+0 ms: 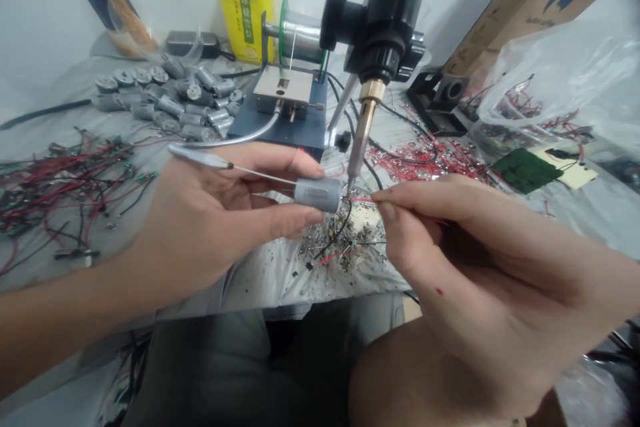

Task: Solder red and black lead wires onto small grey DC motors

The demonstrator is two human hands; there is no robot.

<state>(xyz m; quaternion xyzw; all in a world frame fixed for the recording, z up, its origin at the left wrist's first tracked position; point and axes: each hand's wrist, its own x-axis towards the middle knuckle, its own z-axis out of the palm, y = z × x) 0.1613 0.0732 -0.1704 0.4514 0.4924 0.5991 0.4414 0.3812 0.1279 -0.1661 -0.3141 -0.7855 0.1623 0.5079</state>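
Note:
Between the thumb and fingers of my left hand (pixel 225 207) is a small grey cylindrical motor (pixel 317 195), lying on its side. My right hand (pixel 450 247) pinches a thin red wire (pixel 363 199), whose far end meets the motor's right end. A black wire (pixel 345 223) hangs down from that same end. The tip of a soldering iron (pixel 361 140), clamped upright in a black stand, comes down right at the joint; whether it touches is hard to tell. A solder feed tube (pixel 200 159) runs over my left hand, and its thin nozzle points toward the motor.
Behind my left hand stands a solder feeder (pixel 283 90) with a solder spool (pixel 303 33). A pile of grey motors (pixel 170 103) lies left of it. Wired parts (pixel 65 180) spread far left; red wires (pixel 435 160) heap at right. Solder scraps (pixel 340 247) litter the table below.

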